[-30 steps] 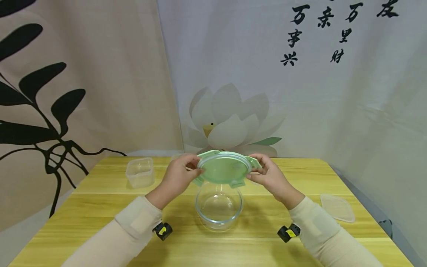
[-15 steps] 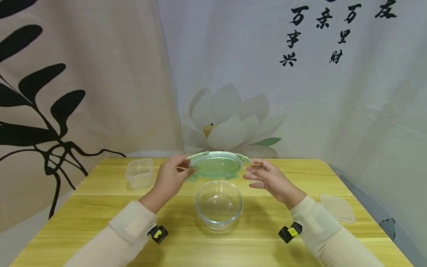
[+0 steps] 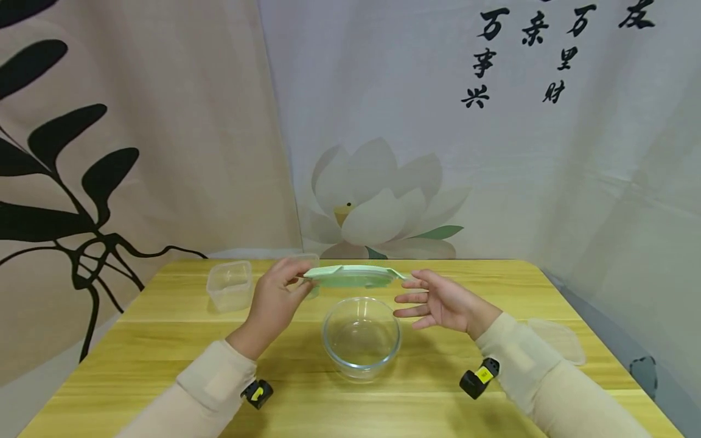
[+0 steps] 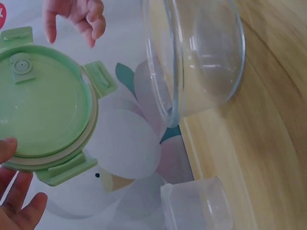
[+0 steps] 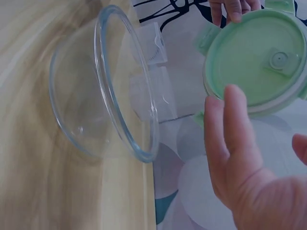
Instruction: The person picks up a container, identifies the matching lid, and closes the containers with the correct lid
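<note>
A round green lid (image 3: 353, 278) with flap clips on its rim is held nearly level above and behind a clear glass bowl (image 3: 361, 367). My left hand (image 3: 276, 304) pinches the lid's left edge, thumb on its top face in the left wrist view. Beside the right edge, my right hand (image 3: 446, 302) has its fingers extended and spread, gripping nothing. The left wrist view shows the right fingers (image 4: 76, 17) apart from the lid. A small valve plug (image 5: 279, 61) sits on the lid's top. The bowl stands upright on the table, uncovered.
A square translucent plastic tub (image 3: 230, 286) stands at the back left of the wooden table (image 3: 427, 395). Another small plastic tub (image 4: 196, 206) is partly hidden behind my left hand in the head view. A flat translucent lid (image 3: 558, 340) lies at right, partly behind my sleeve.
The lid has tilted from showing its underside to nearly level and shifted slightly left. My right hand has let go of its edge and spread its fingers; the left hand keeps its hold.
</note>
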Demonstrator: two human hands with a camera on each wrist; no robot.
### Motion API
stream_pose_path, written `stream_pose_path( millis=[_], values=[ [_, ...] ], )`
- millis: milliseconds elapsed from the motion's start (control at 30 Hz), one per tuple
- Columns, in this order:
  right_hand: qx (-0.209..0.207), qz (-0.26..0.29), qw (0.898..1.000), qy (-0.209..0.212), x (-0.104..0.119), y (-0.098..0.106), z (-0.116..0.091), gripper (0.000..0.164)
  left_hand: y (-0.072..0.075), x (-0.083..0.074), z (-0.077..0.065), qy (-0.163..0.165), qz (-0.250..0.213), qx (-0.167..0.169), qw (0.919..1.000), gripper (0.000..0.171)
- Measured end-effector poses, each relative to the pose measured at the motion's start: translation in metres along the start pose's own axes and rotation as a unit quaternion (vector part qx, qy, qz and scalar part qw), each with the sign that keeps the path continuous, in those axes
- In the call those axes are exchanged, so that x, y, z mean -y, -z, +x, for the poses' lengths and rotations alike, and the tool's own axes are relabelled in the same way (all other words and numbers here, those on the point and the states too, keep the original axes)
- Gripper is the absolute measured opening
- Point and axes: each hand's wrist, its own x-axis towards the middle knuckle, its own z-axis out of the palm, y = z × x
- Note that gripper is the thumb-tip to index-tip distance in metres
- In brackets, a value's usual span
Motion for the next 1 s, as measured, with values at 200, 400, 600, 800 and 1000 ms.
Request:
stream_pose_path(
  millis=[200,400,600,800,1000],
  values=[
    [0.022,0.007,0.999,-0.036,0.002,-0.009,0.004,0.071,0.0,0.001,-0.006,-0.065,0.014,-0.022,0.9976,0.019],
    [0.011,-0.046,0.998,-0.053,0.007,-0.015,0.008,0.074,-0.001,0.003,-0.008,-0.118,0.008,-0.038,0.9923,0.024],
    [0.004,-0.072,0.996,-0.055,0.008,-0.02,0.01,0.068,-0.007,0.008,-0.011,-0.172,0.013,-0.048,0.9838,0.031],
    [-0.001,-0.092,0.995,-0.043,0.005,-0.02,0.011,0.056,-0.015,0.012,-0.014,-0.23,0.014,-0.049,0.9719,0.036],
    [-0.022,-0.083,0.995,-0.043,0.002,-0.02,0.012,0.042,-0.022,0.013,-0.017,-0.229,0.004,-0.04,0.9727,0.037]
  ],
)
